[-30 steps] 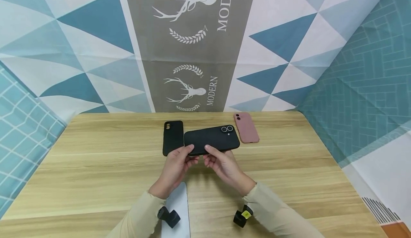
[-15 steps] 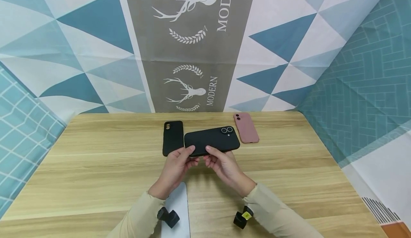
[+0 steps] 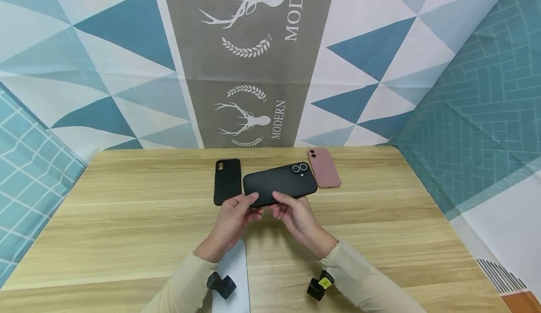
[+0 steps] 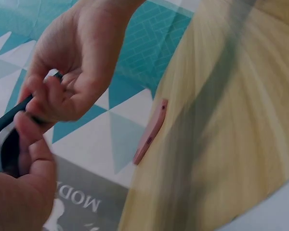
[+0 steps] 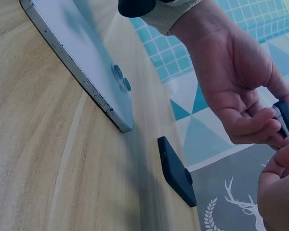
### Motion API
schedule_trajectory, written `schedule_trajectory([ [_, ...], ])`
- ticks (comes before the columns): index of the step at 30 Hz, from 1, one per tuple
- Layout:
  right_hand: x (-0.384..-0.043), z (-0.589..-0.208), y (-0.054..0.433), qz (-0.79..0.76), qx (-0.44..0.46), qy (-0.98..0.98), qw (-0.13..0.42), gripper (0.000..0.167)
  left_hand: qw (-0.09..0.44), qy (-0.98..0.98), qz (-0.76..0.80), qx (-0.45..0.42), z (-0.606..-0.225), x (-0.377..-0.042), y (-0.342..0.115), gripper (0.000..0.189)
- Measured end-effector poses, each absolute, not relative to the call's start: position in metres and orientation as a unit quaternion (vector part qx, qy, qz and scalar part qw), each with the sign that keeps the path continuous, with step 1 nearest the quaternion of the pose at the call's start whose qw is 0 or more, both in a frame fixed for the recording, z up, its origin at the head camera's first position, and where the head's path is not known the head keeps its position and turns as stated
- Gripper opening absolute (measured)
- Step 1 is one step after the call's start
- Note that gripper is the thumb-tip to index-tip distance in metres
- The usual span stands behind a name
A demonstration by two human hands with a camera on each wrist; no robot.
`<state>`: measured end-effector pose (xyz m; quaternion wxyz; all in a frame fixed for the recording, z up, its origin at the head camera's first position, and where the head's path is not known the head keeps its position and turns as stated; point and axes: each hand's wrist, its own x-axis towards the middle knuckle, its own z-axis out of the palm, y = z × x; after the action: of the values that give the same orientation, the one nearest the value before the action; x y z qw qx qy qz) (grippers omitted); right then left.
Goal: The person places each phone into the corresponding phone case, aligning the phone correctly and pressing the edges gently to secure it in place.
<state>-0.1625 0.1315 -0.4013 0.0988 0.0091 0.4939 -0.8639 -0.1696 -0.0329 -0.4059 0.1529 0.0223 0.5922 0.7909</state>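
Both hands hold a phone with a black back (image 3: pixel 279 184) above the table, its two ringed lenses at the right end. My left hand (image 3: pixel 230 219) pinches the near long edge, thumb on the back and fingers curled beneath. Just to its right, my right hand (image 3: pixel 300 221) pinches the same edge in a like way. In the right wrist view a pale rim shows beside the dark back of the phone (image 5: pixel 285 118). A black phone case (image 3: pixel 227 181) with open lens holes lies left of it. A pink phone case (image 3: pixel 324 168) lies to the right.
A white phone (image 5: pixel 77 53) lies on the table near the front, partly under the left forearm in the head view. The wooden table (image 3: pixel 127 219) ends at a patterned cloth backdrop (image 3: pixel 249 69). A small black camera sits at each wrist.
The held phone has tilted a little, its lens end now slightly higher and further right. Both thumbs have shifted slightly with it. The phone cases on the table have stayed put.
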Motion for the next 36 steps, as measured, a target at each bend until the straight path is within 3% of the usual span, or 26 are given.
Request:
schedule_trajectory([
  [8,-0.163,-0.402,0.133,-0.864,0.035,0.492,0.099,0.018,0.201,0.625,0.752,0.065,-0.404,-0.170,-0.046,0.022],
  [16,-0.163,-0.402,0.130,-0.872,0.034,0.478,0.099,0.013,0.185,0.625,0.754,0.083,-0.405,-0.171,-0.045,0.020],
  [25,-0.160,-0.402,0.128,-0.850,0.010,0.504,0.154,0.020,0.184,0.625,0.756,0.062,-0.407,-0.170,-0.038,0.022],
  [36,-0.159,-0.405,0.126,-0.858,0.019,0.491,0.151,0.026,0.180,0.629,0.754,0.056,-0.407,-0.169,-0.037,0.028],
])
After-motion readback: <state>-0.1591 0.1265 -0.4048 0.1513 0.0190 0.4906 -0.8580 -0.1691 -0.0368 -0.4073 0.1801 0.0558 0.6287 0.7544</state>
